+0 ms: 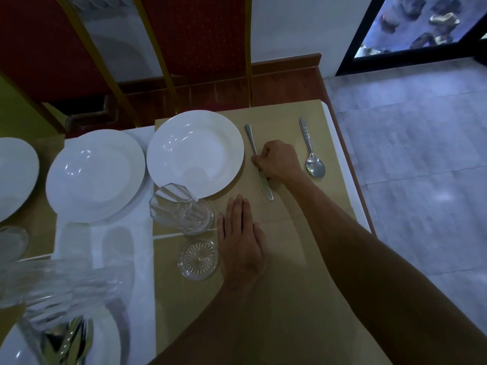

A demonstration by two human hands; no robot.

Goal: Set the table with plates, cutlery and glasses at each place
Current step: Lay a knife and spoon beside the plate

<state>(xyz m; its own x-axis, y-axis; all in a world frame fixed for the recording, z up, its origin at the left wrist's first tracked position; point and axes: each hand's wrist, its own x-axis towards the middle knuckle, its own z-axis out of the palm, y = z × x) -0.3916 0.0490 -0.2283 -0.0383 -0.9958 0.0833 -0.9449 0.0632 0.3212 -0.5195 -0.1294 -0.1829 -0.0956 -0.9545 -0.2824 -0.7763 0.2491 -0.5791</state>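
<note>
A white plate [195, 154] lies on a tan placemat [290, 233] at the far place. Just right of the plate lies a knife [251, 139], and my right hand [278, 160] pinches it at mid-length with curled fingers. Further right a spoon [313, 159] lies on the mat, bowl towards me. My left hand [241, 241] rests flat on the mat, fingers straight. A clear drinking glass [181, 209] stands at the plate's near edge, beside my left hand. A small cut-glass dish [198, 259] sits just left of that hand.
Two more white plates [96, 175] [15, 175] lie to the left on the white tablecloth. Blurred glassware [60, 285] and cutlery [73, 341] are close at the lower left. Red chairs [200, 35] stand behind the table. The table's right edge [350, 180] borders grey floor.
</note>
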